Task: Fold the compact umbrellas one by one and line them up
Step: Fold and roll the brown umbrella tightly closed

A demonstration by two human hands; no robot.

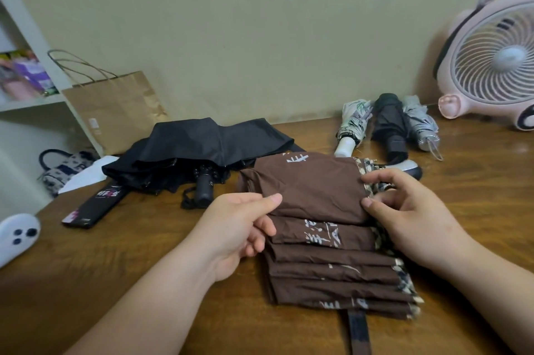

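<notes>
**Pleats of brown umbrella pinched at both ends**

Flat on the wooden table (115,282), front and centre: brown umbrella (326,227), canopy stacked in overlapping pleats, white lettering and checked hem showing. Pinched at the left edge of the top pleat by the left hand (239,227), thumb above, fingers curled beneath. Held at the right edge, on the checked hem, by the right hand (410,213), thumb and forefinger closed on the cloth. Dark strap (358,331) trailing toward the near table edge.

Just behind to the left: black umbrella (202,146), slumped and unfolded, handle toward the camera. Back right, side by side near the wall: white patterned umbrella (354,126), small black umbrella (390,126), grey umbrella (419,126), all folded. Further right, pink fan (491,60). Far left, paper bag (115,112), black printed sleeve (95,204) and white device (17,234).
</notes>
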